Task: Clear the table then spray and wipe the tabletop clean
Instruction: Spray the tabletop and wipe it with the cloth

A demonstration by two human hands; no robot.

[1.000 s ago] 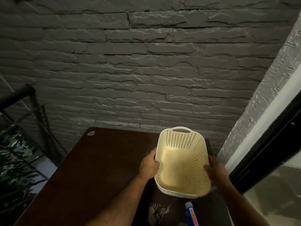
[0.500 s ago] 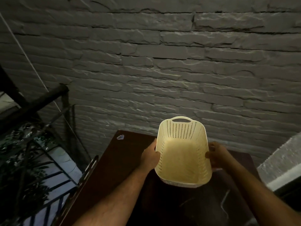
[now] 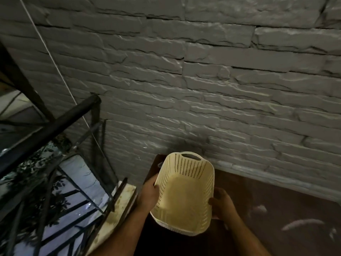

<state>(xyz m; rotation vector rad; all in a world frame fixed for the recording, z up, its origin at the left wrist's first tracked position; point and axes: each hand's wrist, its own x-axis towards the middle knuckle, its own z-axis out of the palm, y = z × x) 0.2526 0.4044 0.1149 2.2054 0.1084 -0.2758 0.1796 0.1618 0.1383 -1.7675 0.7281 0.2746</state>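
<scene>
Both hands hold the empty cream basket [image 3: 184,194] above the left end of the dark desk [image 3: 276,209]: the left hand [image 3: 148,195] clamped on one long rim, the right hand [image 3: 222,205] on the other. Clearing looks underway; pale smears [image 3: 302,223] remain, so spraying and wiping seem still ahead.

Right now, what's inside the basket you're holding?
Nothing shows inside the cream basket: bare floor, perforated walls. The left hand and right hand grip its sides. The table beneath it is covered.
</scene>
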